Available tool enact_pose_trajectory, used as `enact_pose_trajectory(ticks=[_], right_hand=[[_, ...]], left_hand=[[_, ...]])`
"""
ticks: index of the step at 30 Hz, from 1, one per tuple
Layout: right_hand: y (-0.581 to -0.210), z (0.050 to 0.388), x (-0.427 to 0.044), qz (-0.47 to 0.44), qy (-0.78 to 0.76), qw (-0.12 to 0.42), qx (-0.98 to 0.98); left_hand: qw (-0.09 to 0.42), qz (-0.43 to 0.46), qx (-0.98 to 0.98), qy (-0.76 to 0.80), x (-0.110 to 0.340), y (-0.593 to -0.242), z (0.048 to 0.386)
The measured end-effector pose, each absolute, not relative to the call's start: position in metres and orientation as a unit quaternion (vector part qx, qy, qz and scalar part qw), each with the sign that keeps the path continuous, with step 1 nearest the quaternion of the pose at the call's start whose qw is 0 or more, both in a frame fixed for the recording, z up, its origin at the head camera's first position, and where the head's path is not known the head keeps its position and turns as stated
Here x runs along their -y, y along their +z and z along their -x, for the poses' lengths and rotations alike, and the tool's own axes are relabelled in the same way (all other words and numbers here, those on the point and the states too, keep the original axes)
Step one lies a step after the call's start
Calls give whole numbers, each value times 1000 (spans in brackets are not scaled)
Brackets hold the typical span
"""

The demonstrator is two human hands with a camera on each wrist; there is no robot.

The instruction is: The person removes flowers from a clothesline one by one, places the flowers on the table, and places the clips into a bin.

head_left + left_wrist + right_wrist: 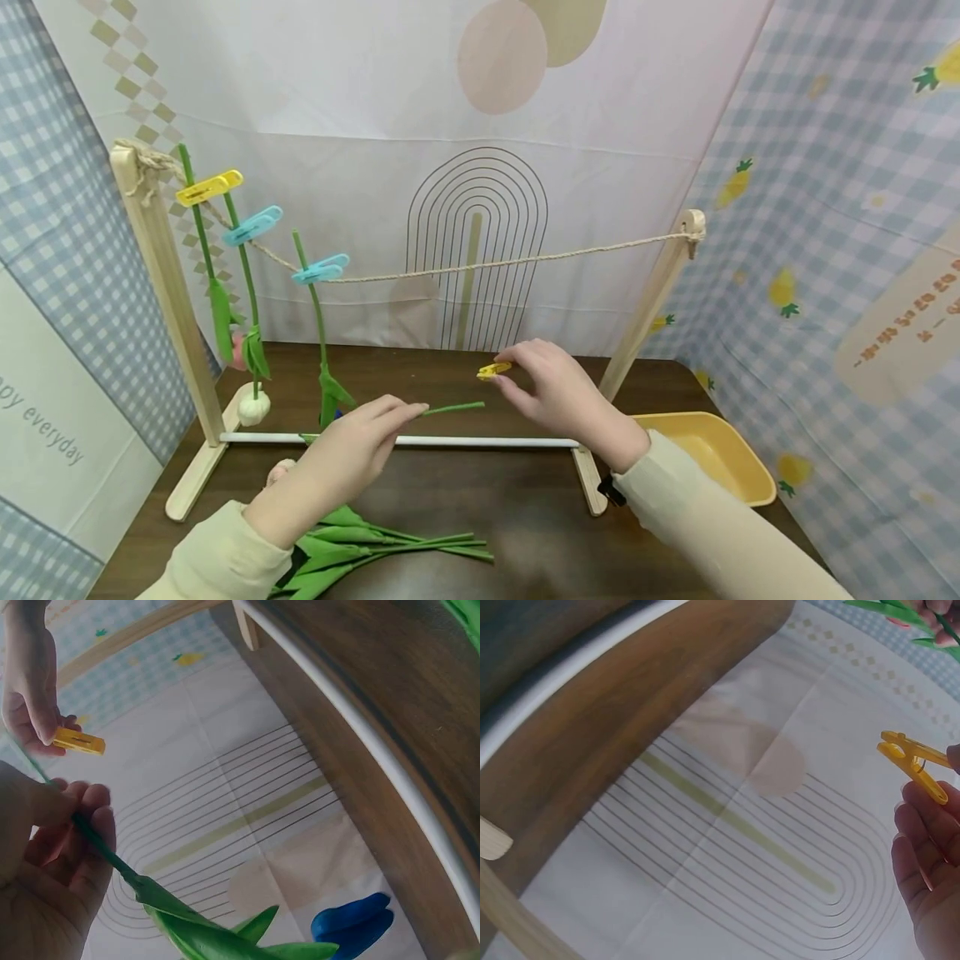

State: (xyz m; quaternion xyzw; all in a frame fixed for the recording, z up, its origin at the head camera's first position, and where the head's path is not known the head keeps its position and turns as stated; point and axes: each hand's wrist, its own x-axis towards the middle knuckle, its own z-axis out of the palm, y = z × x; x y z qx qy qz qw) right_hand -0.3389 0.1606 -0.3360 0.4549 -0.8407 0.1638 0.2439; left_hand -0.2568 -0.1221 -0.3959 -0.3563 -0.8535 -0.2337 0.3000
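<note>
My left hand (352, 442) (60, 862) pinches a green flower stem (457, 407) (105, 849) between thumb and fingers. Its leaves (195, 926) show in the left wrist view, with a blue bloom (352, 924) near them; whether it belongs to this stem I cannot tell. To the right, my right hand (562, 392) (937, 870) pinches a yellow clothespin (493, 370) (911, 761) between thumb and fingers. The clothespin is apart from stem and rope. A twine rope (480, 265) runs above both hands.
Three stems hang at the rope's left, under a yellow clip (210, 188) and blue clips (253, 226) (321, 269). Wooden posts (168, 292) (648, 308) and a white bar (487, 442) frame the space. Leafy stems (352, 542) lie in front; a yellow basin (731, 458) stands right.
</note>
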Motion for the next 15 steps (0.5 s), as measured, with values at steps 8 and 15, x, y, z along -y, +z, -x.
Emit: enact_pose_trajectory(ticks=[8, 15], right_hand=[[-360, 338, -184, -391, 165, 201, 883], [-380, 334, -210, -339, 173, 171, 909]], left_hand=[[205, 362, 891, -179, 116, -412, 249], [104, 333, 927, -140, 113, -427, 242]])
